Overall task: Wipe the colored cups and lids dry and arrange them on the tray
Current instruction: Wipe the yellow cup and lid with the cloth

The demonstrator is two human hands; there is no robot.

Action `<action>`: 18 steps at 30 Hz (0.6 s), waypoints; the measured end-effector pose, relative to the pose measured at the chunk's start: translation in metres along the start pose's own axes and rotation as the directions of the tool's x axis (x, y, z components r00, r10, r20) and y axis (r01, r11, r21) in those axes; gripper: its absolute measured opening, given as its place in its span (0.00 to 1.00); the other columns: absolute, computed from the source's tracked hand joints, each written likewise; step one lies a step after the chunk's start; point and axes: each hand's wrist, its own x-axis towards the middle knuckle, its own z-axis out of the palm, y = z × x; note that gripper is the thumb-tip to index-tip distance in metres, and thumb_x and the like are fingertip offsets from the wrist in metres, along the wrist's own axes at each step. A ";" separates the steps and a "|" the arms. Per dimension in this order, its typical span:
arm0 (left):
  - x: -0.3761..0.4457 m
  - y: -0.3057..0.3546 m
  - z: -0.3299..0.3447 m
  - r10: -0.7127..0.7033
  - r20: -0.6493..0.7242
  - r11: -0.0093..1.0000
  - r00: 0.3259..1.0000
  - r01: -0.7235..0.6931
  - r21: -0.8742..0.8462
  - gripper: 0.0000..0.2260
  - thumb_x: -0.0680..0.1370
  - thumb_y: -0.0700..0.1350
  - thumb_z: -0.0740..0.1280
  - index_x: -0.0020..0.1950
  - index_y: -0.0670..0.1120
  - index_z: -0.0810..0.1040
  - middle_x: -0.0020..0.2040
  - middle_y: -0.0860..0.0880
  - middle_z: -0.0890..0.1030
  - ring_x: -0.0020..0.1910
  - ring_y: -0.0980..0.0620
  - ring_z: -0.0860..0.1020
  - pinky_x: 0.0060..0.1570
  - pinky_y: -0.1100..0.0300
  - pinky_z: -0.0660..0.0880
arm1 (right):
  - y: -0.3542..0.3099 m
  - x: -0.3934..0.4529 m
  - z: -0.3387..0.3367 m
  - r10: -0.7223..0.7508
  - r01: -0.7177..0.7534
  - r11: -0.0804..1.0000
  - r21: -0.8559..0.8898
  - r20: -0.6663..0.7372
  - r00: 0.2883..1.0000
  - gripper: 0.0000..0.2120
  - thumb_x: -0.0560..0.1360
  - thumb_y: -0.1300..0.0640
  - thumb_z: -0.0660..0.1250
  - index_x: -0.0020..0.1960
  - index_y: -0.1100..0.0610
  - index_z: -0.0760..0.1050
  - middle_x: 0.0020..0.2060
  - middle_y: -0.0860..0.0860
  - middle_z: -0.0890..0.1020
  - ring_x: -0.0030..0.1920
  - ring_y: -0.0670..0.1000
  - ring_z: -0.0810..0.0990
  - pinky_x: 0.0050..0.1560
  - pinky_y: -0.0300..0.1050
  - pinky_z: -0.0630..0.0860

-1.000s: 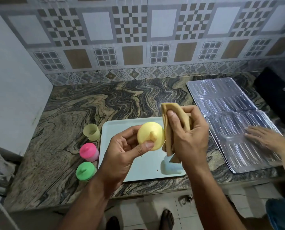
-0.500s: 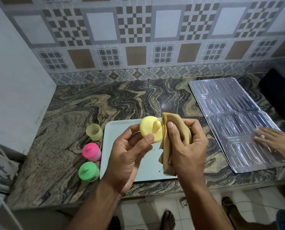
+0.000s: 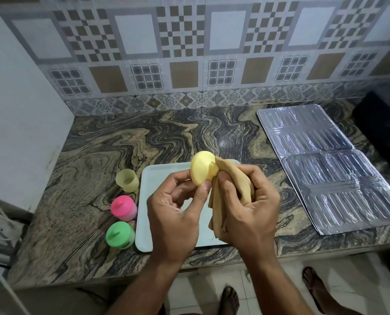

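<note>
Two bare hands meet above the pale blue rectangular plastic tray (image 3: 144,201), which lies on the marbled stone bench (image 3: 112,144) near its front edge. The left hand (image 3: 173,214) pinches a round yellow plastic lid (image 3: 202,170) between thumb and curled fingers, holding it tilted in the air over the tray's far edge. The right hand (image 3: 248,201) has its fingers wrapped round a folded tan cloth (image 3: 230,178), whose upper end presses against the right side of the yellow lid while its lower folds hang down below the palm. Left of the tray, three small pieces stand in a row on the bench: an open translucent yellow plastic cup (image 3: 127,180) level with the tray's far left corner, a pink plastic cup with a pink knobbed lid (image 3: 123,208) just beside the tray's left edge, and a green plastic cup with a green knobbed lid (image 3: 120,235) close to the tray's near left corner. Toward the bench's right end lies a ribbed silver foil sheet (image 3: 326,167), well apart from the tray. Below the front edge, feet in sandals (image 3: 229,301) stand on a tiled floor.
</note>
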 end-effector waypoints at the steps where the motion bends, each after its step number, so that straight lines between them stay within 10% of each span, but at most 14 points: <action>1: 0.000 0.000 0.001 0.023 -0.024 0.999 0.999 -0.022 0.031 0.09 0.75 0.40 0.77 0.50 0.50 0.83 0.44 0.51 0.89 0.45 0.52 0.88 0.50 0.60 0.82 | 0.001 -0.002 0.001 -0.016 0.016 0.999 -0.032 0.002 1.000 0.10 0.79 0.67 0.73 0.52 0.52 0.83 0.43 0.45 0.88 0.42 0.42 0.85 0.43 0.38 0.81; 5: 0.004 -0.002 -0.002 0.118 -0.075 0.981 0.990 -0.104 0.164 0.09 0.76 0.42 0.78 0.50 0.54 0.82 0.43 0.54 0.88 0.43 0.51 0.88 0.49 0.54 0.83 | 0.010 -0.009 0.001 -0.171 0.164 0.963 -0.215 -0.013 0.985 0.07 0.78 0.58 0.76 0.50 0.48 0.80 0.35 0.47 0.83 0.31 0.50 0.82 0.33 0.49 0.80; 11: -0.003 0.001 -0.001 0.218 0.010 0.928 0.976 -0.211 0.308 0.10 0.75 0.43 0.78 0.51 0.56 0.82 0.43 0.59 0.87 0.44 0.55 0.87 0.48 0.59 0.82 | 0.006 0.000 0.002 -0.456 0.407 0.793 -0.453 0.002 0.890 0.06 0.76 0.62 0.78 0.50 0.62 0.82 0.41 0.50 0.83 0.39 0.44 0.79 0.46 0.29 0.73; 18: -0.007 -0.006 -0.004 0.346 0.140 0.805 0.928 -0.370 0.464 0.06 0.76 0.43 0.76 0.53 0.47 0.85 0.46 0.59 0.87 0.46 0.62 0.85 0.48 0.64 0.81 | 0.000 0.017 0.002 -0.166 0.125 0.959 -0.255 -0.145 0.975 0.05 0.77 0.57 0.75 0.47 0.50 0.80 0.37 0.43 0.85 0.36 0.44 0.83 0.38 0.42 0.79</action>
